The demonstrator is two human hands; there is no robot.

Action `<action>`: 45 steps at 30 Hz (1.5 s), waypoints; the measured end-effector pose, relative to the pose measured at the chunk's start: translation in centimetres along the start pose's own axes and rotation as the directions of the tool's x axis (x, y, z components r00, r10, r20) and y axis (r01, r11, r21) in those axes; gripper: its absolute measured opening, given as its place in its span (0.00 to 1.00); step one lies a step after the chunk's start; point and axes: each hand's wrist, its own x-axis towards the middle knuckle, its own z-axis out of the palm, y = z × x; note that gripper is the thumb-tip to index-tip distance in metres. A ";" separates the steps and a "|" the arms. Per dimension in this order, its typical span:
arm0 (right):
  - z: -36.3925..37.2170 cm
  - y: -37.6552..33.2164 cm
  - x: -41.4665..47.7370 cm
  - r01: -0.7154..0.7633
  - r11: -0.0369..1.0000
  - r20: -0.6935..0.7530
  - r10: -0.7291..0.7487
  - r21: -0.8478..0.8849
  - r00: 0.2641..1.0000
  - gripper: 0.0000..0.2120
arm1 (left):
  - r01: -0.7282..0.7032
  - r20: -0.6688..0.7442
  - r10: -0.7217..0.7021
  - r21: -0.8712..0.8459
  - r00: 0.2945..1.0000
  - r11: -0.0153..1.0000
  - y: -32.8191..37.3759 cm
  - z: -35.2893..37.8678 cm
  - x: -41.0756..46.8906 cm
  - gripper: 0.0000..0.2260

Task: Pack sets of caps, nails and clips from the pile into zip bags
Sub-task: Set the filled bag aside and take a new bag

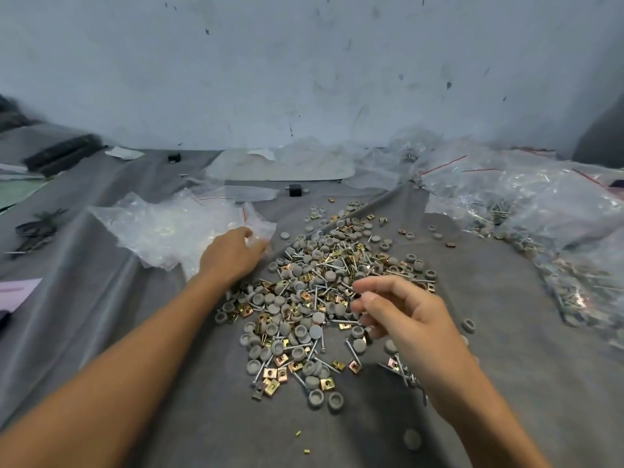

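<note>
The pile (314,282) of grey caps (316,332), thin nails (353,353) and gold clips (270,372) lay on the table (202,400), right under the right hand (405,315) and spreading away past its fingertips. The nails pointed every which way. That hand's fingers were bent close to the thumb; I could not tell if they held a small piece. The left hand (231,253) was off to the side, pinching a corner of the clear zip bags (169,228) just beyond it.

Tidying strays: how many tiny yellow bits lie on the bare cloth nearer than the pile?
2. One yellow bit lies on the cloth below the pile; the other is slightly nearer, to its right. Others may be hidden.
</note>
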 end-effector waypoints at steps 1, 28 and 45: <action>0.0 -0.1 0.0 0.012 1.000 0.005 -0.012 0.002 1.000 0.13 | 0.002 -0.024 -0.003 -0.033 1.000 0.999 -0.1 -0.1 0.1 0.19; 1.5 -0.9 -0.7 -0.342 0.742 0.286 0.209 0.577 0.935 0.13 | 0.305 0.289 0.485 -0.951 0.825 0.047 5.0 -8.4 -17.6 0.21; -1.6 -1.7 -0.3 -0.058 0.948 -0.057 0.080 0.313 0.995 0.14 | -0.075 0.046 0.313 -0.928 0.949 0.364 3.9 -7.2 -16.6 0.08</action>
